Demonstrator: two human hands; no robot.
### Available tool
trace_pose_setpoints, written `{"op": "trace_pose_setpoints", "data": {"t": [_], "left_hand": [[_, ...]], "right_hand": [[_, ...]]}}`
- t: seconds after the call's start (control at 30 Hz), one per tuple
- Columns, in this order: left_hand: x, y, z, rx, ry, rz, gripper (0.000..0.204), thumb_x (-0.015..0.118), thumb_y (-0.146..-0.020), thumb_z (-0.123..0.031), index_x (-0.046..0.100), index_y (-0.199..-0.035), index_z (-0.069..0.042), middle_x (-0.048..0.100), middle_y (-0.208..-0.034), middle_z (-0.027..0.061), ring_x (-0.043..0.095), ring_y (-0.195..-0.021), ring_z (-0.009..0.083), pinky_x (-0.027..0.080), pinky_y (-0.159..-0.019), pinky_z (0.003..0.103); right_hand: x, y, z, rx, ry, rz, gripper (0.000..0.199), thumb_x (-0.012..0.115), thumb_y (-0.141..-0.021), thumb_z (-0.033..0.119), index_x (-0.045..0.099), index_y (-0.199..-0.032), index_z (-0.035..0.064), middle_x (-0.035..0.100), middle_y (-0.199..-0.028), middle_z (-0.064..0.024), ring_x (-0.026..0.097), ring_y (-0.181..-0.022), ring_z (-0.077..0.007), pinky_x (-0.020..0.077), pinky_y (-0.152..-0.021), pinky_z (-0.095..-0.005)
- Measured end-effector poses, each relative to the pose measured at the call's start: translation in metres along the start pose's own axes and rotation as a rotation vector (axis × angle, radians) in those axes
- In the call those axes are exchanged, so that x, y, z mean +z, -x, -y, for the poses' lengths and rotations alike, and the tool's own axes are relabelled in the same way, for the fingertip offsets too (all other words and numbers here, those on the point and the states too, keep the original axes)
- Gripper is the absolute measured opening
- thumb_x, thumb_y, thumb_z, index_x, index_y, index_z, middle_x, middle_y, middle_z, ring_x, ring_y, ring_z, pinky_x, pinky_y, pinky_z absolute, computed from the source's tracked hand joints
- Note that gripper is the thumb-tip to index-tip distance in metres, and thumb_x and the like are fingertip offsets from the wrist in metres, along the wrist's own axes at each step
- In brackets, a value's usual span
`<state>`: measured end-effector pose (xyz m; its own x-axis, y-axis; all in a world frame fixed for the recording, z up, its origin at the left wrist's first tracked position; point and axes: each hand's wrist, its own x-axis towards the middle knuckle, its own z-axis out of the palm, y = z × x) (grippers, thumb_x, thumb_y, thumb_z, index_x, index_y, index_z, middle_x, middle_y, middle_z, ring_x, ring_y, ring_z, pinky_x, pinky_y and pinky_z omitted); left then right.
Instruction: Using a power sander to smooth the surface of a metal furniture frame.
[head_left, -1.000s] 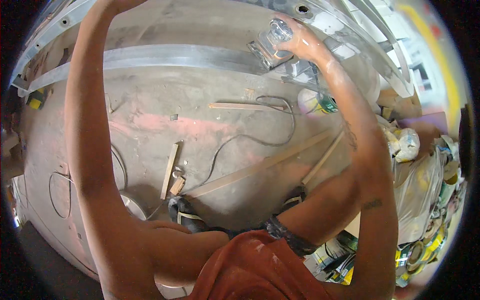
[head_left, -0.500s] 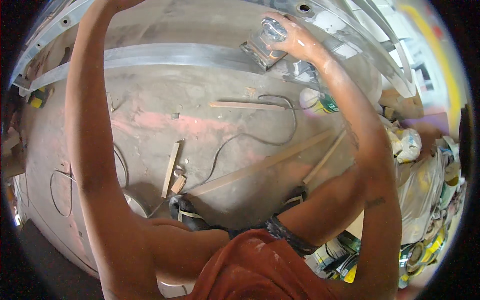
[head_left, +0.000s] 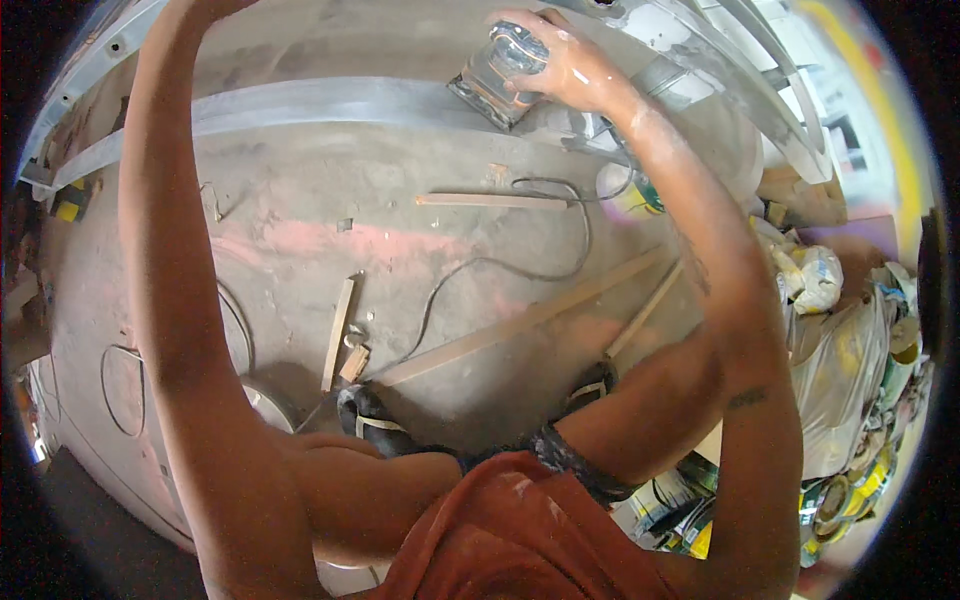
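Observation:
My right hand (head_left: 585,72) is wrapped round the top of a dark electric sander (head_left: 487,88) with a flat rectangular base. The sander is at the upper middle, by a grey, partly white-smeared frame part (head_left: 680,75). A long grey curved bar (head_left: 330,104) runs leftward from beside the tool. Whether the pad touches the bar, I cannot tell. My left arm reaches up to the top edge, where only a part of my left hand (head_left: 222,6) shows. Its fingers are cut off, so their hold is hidden.
Wooden strips (head_left: 530,318) and a winding dark cord (head_left: 432,300) lie on the dusty floor. A round tub (head_left: 628,192) stands beyond the strips. Bags (head_left: 835,380) and cans (head_left: 835,505) crowd the right side. A round container (head_left: 268,405) sits near my left foot.
My right hand and the sander have shifted left and slightly away from me. My left arm has drifted a little left. The whole view has moved slightly too.

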<state>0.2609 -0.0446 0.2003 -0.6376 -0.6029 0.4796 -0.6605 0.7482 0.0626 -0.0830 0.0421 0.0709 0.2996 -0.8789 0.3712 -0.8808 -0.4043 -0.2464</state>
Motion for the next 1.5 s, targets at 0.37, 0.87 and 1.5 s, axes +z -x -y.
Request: {"op": "trace_pose_setpoints", "data": {"t": [0.37,0.87,1.5], "left_hand": [[0.004,0.0,0.0,-0.014,0.004,-0.006,0.075,0.088,-0.069,-0.06,0.068,-0.114,-0.004,0.073,-0.097,0.0196,0.07,-0.092,0.0386,0.053,-0.08,0.048],[-0.001,-0.001,-0.01,-0.055,0.009,0.038,0.077,0.086,-0.07,-0.065,0.068,-0.114,-0.004,0.073,-0.097,0.0203,0.071,-0.094,0.0379,0.053,-0.082,0.049],[-0.001,0.0,-0.012,0.004,0.011,-0.004,0.072,0.088,-0.072,-0.059,0.067,-0.113,-0.004,0.072,-0.097,0.0208,0.069,-0.093,0.0384,0.052,-0.081,0.048]], "right_hand": [[-0.017,-0.007,-0.037,0.21,0.07,0.146,0.076,0.087,-0.075,0.023,0.055,-0.144,0.0198,0.069,-0.128,-0.0156,0.067,-0.115,-0.0357,0.0538,-0.098,-0.0438],[-0.011,-0.004,-0.021,0.103,-0.091,0.088,0.082,0.087,-0.074,0.025,0.052,-0.148,0.0207,0.067,-0.135,-0.0149,0.066,-0.119,-0.0319,0.0531,-0.101,-0.0418],[0.001,-0.02,-0.038,0.012,0.016,0.096,0.086,0.087,-0.073,0.032,0.049,-0.15,0.0232,0.061,-0.139,-0.0174,0.061,-0.123,-0.0373,0.0513,-0.105,-0.0447]]}}
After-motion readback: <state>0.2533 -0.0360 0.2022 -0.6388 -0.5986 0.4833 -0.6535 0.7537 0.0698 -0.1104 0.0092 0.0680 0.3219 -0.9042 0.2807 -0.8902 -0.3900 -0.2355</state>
